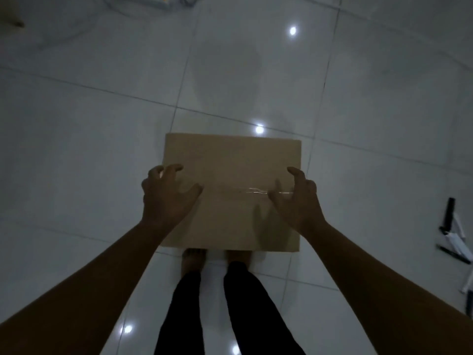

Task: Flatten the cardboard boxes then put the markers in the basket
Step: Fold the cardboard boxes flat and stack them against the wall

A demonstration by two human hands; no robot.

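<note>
A cardboard box (231,193) sits on the tiled floor (89,149) just ahead of the person's bare feet, its taped seam facing up. The left hand (167,198) and right hand (297,201) hover over it with fingers spread and curled, gripping nothing (whether any fingertip touches is unclear). The tape may resist, so the cardboard could tear. The markers (451,231) lie well apart at the right, where a careless step could scatter them.

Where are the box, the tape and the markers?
box (230,160): head view, bare top face.
tape (256,191): head view, shiny strip along the seam.
markers (449,213): head view, black barrel at right edge.
</note>
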